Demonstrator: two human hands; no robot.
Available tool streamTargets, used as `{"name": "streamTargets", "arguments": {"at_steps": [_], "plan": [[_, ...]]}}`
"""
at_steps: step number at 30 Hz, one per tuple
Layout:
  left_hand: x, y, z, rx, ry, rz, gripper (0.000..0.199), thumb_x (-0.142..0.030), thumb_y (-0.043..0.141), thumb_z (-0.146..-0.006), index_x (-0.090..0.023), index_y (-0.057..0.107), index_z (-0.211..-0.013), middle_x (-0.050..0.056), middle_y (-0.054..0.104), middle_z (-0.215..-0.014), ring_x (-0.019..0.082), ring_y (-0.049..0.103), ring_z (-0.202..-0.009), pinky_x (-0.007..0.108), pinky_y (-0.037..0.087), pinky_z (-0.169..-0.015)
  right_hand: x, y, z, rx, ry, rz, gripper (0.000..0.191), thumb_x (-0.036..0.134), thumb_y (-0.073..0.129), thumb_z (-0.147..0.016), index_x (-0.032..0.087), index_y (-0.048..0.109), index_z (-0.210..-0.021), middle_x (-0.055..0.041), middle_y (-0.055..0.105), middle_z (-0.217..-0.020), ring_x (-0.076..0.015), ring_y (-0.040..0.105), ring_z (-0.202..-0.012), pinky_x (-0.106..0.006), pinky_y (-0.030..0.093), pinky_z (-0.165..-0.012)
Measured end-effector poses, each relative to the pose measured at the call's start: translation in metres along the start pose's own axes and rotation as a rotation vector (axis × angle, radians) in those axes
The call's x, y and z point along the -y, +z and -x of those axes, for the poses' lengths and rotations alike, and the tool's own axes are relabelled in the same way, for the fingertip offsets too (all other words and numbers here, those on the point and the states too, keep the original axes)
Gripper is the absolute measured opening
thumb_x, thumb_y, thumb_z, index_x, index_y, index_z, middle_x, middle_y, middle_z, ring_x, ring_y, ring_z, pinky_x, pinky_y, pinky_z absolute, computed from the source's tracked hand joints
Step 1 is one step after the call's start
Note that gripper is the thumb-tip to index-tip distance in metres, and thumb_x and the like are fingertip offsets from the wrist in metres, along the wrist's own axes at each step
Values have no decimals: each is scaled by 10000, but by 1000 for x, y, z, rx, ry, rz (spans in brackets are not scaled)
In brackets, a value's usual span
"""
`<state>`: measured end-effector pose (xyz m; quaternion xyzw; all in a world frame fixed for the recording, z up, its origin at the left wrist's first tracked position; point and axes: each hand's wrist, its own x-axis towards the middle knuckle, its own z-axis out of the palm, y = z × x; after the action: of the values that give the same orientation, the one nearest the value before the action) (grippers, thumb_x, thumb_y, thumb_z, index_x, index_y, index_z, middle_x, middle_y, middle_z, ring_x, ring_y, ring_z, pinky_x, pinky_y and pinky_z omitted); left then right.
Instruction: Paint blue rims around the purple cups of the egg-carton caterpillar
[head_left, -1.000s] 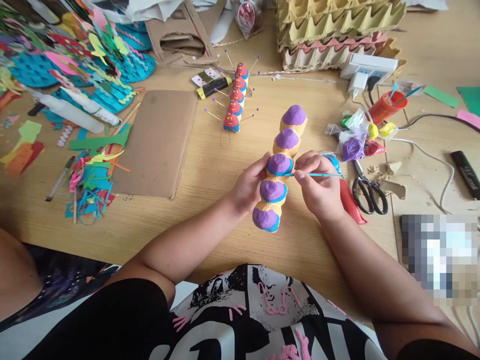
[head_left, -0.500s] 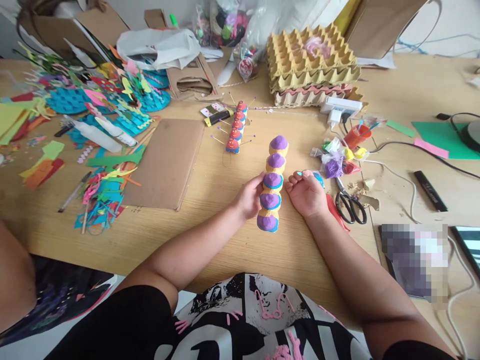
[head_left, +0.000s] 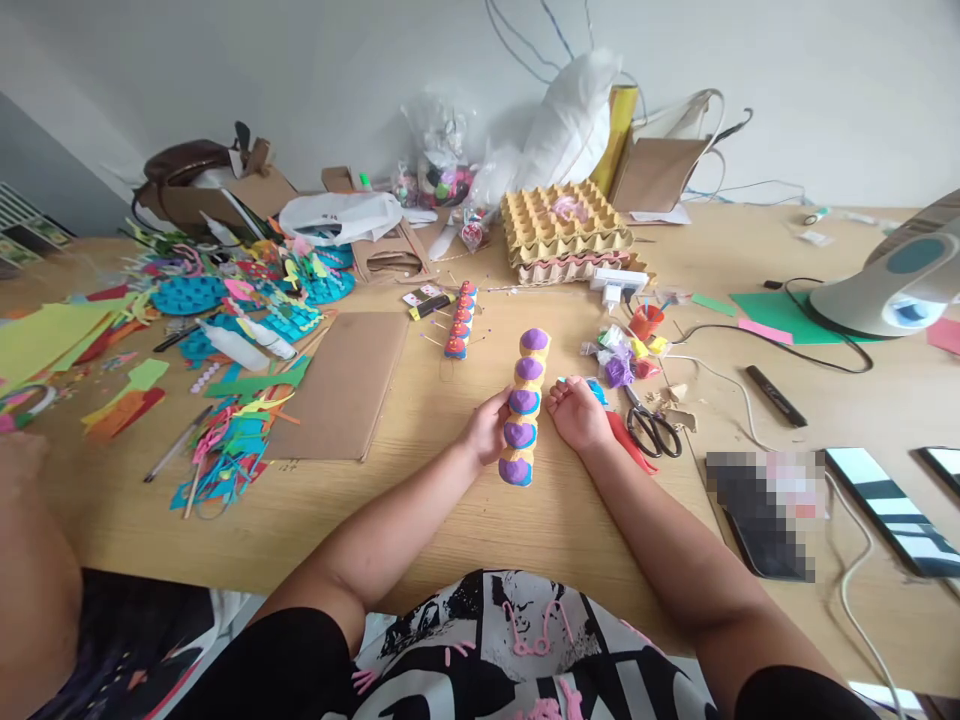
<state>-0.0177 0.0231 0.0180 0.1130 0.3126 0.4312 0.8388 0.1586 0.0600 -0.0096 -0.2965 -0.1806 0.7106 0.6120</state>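
Your left hand [head_left: 487,428] pinched the egg-carton strip [head_left: 523,418] at frame centre; the grip of your right hand [head_left: 581,414] I could not tell. Three lower purple bumps [head_left: 519,434] had blue edging [head_left: 533,439]; the upper two seemingly remained.

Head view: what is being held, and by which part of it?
The left hand holds the purple-topped strip by its left side, around the middle. Whether the right hand holds anything cannot be told.

From my remote post I see a pale grey wall [head_left: 300,90], softly lit, behind a wood-grain table [head_left: 555,530].
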Motion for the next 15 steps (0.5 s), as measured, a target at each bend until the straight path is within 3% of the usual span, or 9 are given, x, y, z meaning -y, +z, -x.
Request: {"name": "streamTargets", "arguments": {"at_steps": [2,10,15], "plan": [[0,-1,-1,26,-3,-1,433,-434,432,-1105,-171,656,-845,42,646,-686,153,567,-493,294,463,-510,0,1,1,0,-6,9,359,266,929,-727,226,573,-758,62,583,-718,-92,545,-668,-234,502,-640],[-6,10,11,73,-58,24,300,-436,654,-974,-219,549,-795,-15,544,-599,126,443,-418,264,375,-481,0,5,4,-3,-50,29,392,273,937,-735,228,549,-747,69,575,-684,-93,536,-649,-231,485,-614],[-7,12,13,78,-24,19,281,-413,673,-957,-222,536,-802,-31,520,-581,115,436,-405,241,334,-469,-2,5,2,-37,-86,2,418,273,922,-738,229,506,-729,72,567,-675,-85,520,-628,-226,486,-603]]}}
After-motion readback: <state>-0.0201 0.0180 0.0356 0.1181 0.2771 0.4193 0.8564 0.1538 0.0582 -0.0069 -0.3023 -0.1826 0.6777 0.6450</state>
